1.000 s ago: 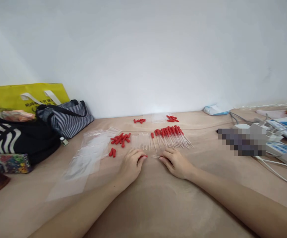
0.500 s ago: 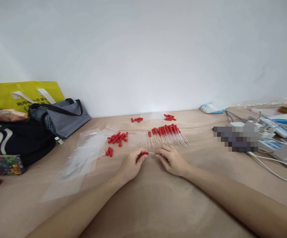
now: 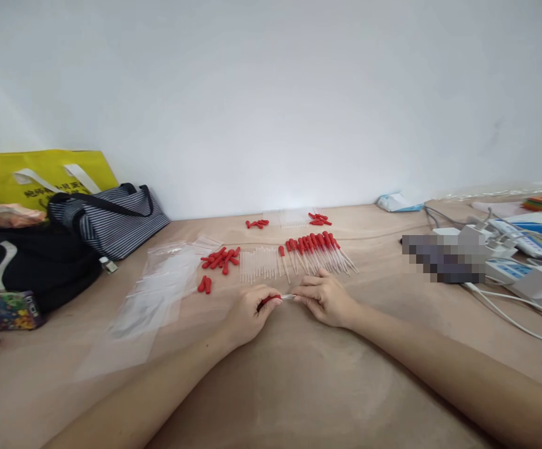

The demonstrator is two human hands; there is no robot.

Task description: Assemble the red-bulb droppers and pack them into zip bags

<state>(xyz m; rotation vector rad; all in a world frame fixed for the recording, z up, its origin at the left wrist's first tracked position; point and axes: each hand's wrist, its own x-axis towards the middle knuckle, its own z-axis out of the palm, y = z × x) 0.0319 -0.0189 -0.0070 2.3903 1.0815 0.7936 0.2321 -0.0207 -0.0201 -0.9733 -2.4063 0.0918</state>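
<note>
My left hand (image 3: 251,312) pinches a red rubber bulb (image 3: 269,300) at the middle of the table. From the bulb's right end a thin clear tube (image 3: 288,297) runs to my right hand (image 3: 324,299), whose fingers are closed on it. Just behind my hands lies a row of clear tubes (image 3: 257,264) without bulbs. To its right, several tubes with red bulbs (image 3: 317,244) lie side by side. A pile of loose red bulbs (image 3: 220,258) is at the left of the row, with two more bulbs (image 3: 204,285) in front.
Clear plastic bags (image 3: 151,299) lie left of the bulbs. Further left are a striped bag (image 3: 111,221), a yellow bag (image 3: 32,174) and a black bag (image 3: 37,262). More red bulbs (image 3: 320,219) lie near the wall. Chargers and white cables (image 3: 518,305) are at the right.
The bulb and tube between my hands sit slightly lower in view. Both hands keep their hold, and the whole view has shifted slightly.
</note>
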